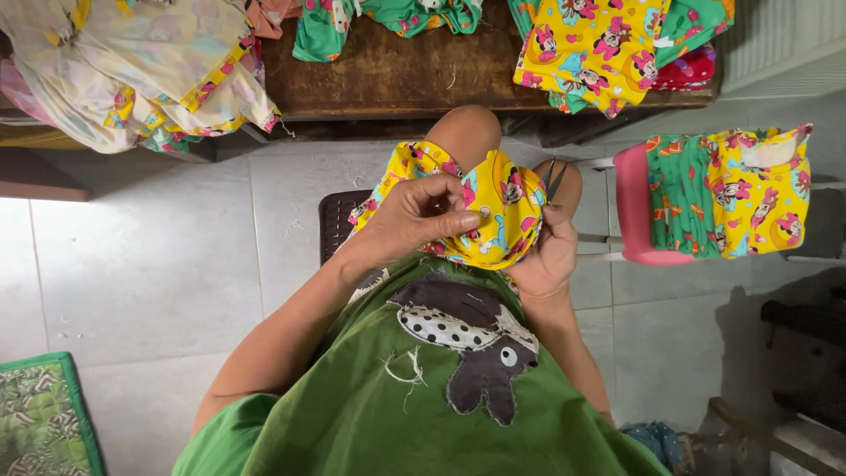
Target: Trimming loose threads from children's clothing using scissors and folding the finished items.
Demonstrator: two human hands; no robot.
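A small yellow garment (pixel 498 207) printed with cartoon figures is bunched up over my lap. My left hand (pixel 414 216) pinches its cloth from the left, thumb across the top. My right hand (pixel 551 247) grips the garment's right side and also holds small scissors (pixel 553 179), whose dark blades stick up past the cloth. Both hands touch the same piece, close together above my knees.
A dark wooden table (pixel 397 70) ahead carries heaps of yellow and green printed garments (pixel 608 44) and a pale fabric pile (pixel 132 62). A pink stool (pixel 639 203) at right holds folded green-and-yellow pieces (pixel 740 189). A green-edged mat (pixel 40 414) lies bottom left on the tiled floor.
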